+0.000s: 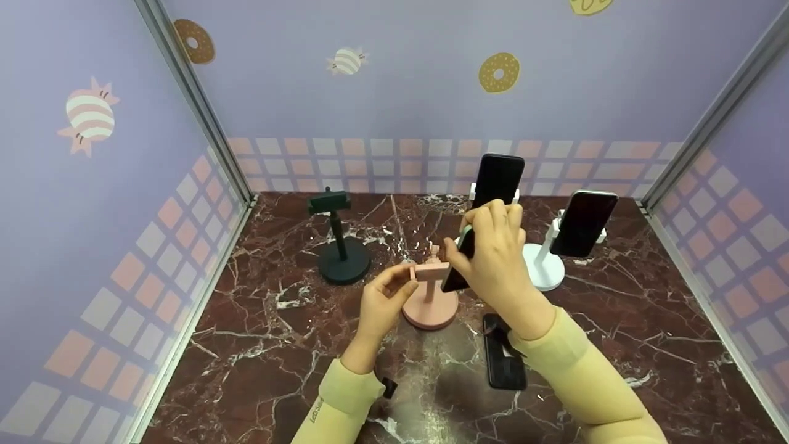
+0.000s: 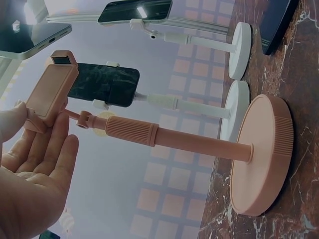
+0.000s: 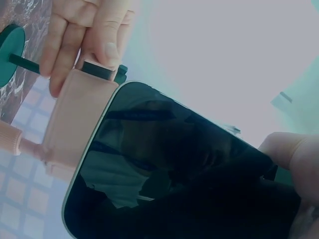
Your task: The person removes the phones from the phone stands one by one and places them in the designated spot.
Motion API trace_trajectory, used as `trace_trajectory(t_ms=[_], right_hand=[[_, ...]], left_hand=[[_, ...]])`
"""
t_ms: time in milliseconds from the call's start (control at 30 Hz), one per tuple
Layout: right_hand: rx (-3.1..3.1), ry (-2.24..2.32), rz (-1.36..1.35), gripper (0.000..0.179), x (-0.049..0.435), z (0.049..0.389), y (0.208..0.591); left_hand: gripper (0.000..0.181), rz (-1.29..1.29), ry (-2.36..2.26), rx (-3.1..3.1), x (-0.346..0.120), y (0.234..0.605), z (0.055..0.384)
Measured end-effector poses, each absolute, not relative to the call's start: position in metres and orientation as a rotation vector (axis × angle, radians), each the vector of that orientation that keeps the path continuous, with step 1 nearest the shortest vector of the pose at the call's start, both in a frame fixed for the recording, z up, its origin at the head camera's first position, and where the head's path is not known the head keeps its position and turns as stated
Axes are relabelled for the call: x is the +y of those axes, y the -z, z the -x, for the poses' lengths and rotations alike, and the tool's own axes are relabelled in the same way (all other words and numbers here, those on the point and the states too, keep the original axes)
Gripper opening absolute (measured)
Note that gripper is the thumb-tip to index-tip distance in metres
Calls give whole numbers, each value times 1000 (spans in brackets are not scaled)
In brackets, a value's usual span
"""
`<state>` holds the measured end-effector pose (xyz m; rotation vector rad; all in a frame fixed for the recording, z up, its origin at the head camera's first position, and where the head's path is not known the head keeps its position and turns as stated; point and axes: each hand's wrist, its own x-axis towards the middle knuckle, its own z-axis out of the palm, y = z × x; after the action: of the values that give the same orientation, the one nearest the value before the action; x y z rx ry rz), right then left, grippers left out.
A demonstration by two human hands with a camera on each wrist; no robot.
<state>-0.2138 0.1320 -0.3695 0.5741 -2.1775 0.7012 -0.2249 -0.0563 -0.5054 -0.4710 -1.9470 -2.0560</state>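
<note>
A pink phone stand stands upright on the marble-patterned table between my two hands. My left hand pinches the left end of its clamp, thumb on one side and fingers on the other. In my right hand is a smartphone with a dark screen and pale green edge, gripped by one end. It is tilted, and its free end overlaps the clamp in the right wrist view. The clamp's right end is hidden behind the phone in the head view.
A dark green phone stand with a bare clamp is at the left. Two white stands at the right hold a black phone and a white-edged phone. Another black phone lies flat by my right forearm. Walls rise on three sides.
</note>
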Motion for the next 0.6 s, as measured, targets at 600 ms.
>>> trace_trajectory(t_ms=[600], right_hand=[[-2203,-710,-523,32,149,217,383]], left_hand=[[31,462,2065,-1923,-57,510,225]])
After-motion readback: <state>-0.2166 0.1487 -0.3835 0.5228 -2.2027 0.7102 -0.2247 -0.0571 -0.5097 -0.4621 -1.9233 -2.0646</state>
